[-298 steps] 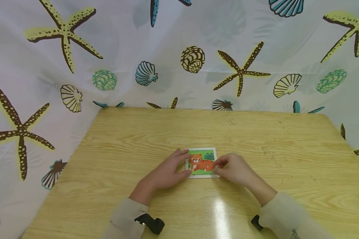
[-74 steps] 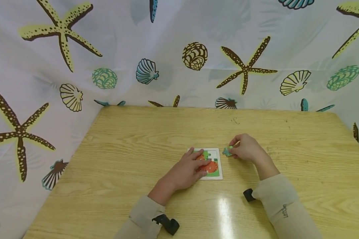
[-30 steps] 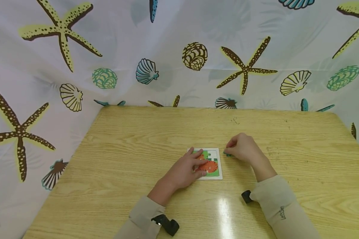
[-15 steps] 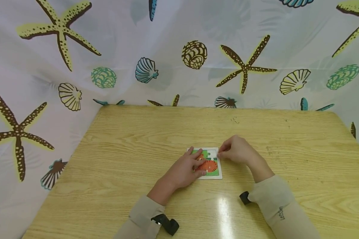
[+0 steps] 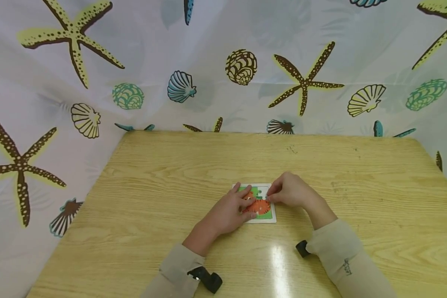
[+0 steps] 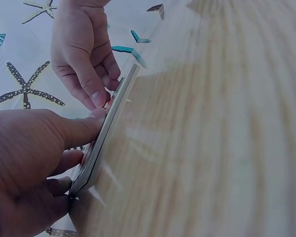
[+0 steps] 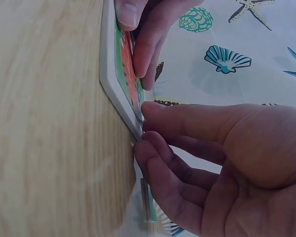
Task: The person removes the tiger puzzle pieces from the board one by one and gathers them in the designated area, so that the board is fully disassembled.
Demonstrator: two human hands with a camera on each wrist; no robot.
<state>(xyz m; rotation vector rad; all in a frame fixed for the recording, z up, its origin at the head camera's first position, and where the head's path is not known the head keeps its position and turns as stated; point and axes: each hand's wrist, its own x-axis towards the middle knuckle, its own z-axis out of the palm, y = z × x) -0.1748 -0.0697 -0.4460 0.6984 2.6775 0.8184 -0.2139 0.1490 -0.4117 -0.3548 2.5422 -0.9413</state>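
Note:
A small jigsaw puzzle (image 5: 258, 219) with an orange tiger on green lies in a white frame; its top right shows a bare white place. My left hand (image 5: 227, 212) rests over the left half, fingers spread and thumb on the picture. At the right edge, just below the bare place, the thumb and fingertips of my right hand (image 5: 292, 191) pinch at the puzzle, around its edge in the right wrist view. A loose puzzle piece (image 7: 148, 200) with a teal-green face lies on the table past the frame; my right hand hides it in the head view.
The wooden table (image 5: 179, 165) reaches back to a white cloth (image 5: 208, 37) printed with shells and starfish. Black wrist mounts (image 5: 206, 279) sit below both sleeves.
My right hand held the teal-green piece, set it down right of the frame, then moved left to the puzzle's right edge. My left hand stays on the puzzle, which was full at first.

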